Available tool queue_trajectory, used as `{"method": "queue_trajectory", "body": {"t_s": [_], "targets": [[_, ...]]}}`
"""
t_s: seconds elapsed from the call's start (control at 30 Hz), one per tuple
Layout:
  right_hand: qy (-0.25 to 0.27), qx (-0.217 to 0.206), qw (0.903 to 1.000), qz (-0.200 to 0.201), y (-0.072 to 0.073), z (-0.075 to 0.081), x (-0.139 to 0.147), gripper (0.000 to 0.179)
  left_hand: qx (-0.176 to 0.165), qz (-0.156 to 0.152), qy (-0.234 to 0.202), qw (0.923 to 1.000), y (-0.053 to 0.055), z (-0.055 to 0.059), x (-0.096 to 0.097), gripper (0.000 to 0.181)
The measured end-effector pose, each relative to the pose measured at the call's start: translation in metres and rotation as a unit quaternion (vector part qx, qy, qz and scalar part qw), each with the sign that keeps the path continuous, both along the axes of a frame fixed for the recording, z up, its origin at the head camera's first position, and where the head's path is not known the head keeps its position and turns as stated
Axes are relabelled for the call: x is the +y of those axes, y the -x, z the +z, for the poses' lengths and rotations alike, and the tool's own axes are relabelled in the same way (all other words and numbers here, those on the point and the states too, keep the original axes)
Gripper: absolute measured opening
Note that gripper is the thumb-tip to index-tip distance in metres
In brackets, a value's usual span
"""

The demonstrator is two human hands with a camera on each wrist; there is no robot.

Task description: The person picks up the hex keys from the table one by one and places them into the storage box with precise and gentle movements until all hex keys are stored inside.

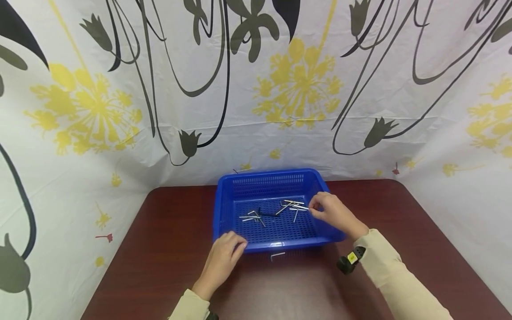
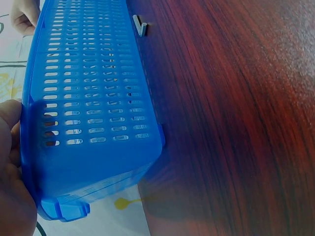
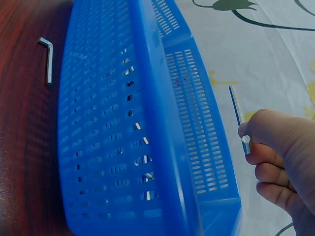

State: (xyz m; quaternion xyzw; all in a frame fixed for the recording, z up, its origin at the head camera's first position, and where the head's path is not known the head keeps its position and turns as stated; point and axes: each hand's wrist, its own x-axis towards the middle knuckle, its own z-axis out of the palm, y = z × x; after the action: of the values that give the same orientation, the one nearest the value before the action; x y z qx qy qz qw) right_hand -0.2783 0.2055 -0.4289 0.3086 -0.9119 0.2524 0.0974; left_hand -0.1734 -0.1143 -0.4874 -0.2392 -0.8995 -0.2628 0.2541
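Observation:
A blue plastic basket (image 1: 272, 246) with slotted walls stands on the table. My left hand (image 1: 224, 255) grips its near left corner; in the left wrist view the thumb lies outside the rim (image 2: 27, 147) and the fingers go behind it. At the basket's right side, my right hand (image 1: 330, 212) pinches a silver hex key (image 3: 236, 105) between thumb and forefinger, its short bent end showing by the fingertips. Several more hex keys (image 1: 252, 218) lie in two loose groups on the basket floor, a dark one (image 1: 268, 215) between them.
One silver hex key (image 1: 278, 254) lies on the dark red wooden table (image 1: 180, 222), just in front of the basket. White cloth (image 1: 256, 146) with flower prints hangs behind the table and at both sides.

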Motion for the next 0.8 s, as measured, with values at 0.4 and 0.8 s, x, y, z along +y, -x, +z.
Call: {"method": "queue_trajectory", "body": {"t_s": [0.4,0.8], "targets": [[-0.005,-0.018,0.9998,0.002,0.015,-0.002,-0.003,0.006,0.004,0.006,0.004,1.0,0.0,0.0,0.0,0.005],[0.003,-0.046,0.9989,-0.004,0.033,-0.004,-0.002,0.005,-0.015,0.016,0.003,0.9997,0.0,0.0,0.001,0.008]]}}
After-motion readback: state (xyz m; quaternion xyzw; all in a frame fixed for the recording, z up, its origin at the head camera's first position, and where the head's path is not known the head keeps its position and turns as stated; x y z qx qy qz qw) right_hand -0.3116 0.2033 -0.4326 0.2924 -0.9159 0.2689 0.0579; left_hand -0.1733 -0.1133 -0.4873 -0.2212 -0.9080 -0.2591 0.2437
